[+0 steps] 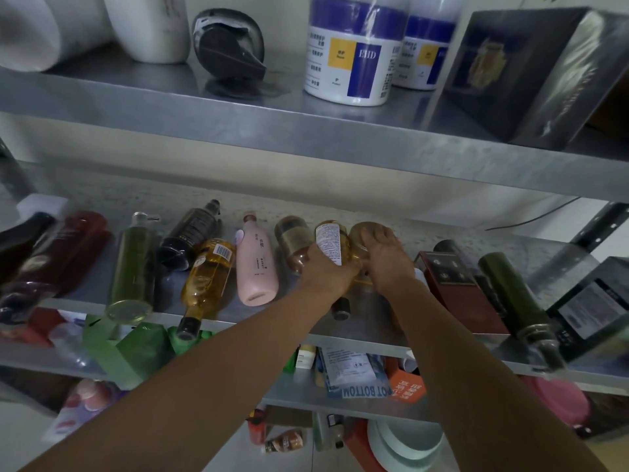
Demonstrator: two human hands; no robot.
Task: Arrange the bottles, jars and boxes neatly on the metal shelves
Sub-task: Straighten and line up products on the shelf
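Several bottles lie on their sides on the middle metal shelf [401, 229]. My left hand [328, 270] grips an amber bottle with a white label [328, 241] whose black cap points toward me. My right hand [388, 255] rests with its fingers over another amber bottle [359, 235] right beside it. Left of my hands lie a brown bottle [292, 238], a pink bottle [255, 267], an amber bottle with a barcode [207, 277], a black bottle [190, 235], a green bottle [134, 267] and a dark red bottle [58, 257]. To the right lie a red box [456, 287] and a dark green bottle [514, 298].
The upper shelf [238, 117] holds two white-and-blue tubs [354, 56], a black box [531, 76], white containers [149, 25] and a black pump head [228, 46]. A black box [592, 308] sits at the far right. Lower shelves hold green boxes [126, 349], packets and small bottles.
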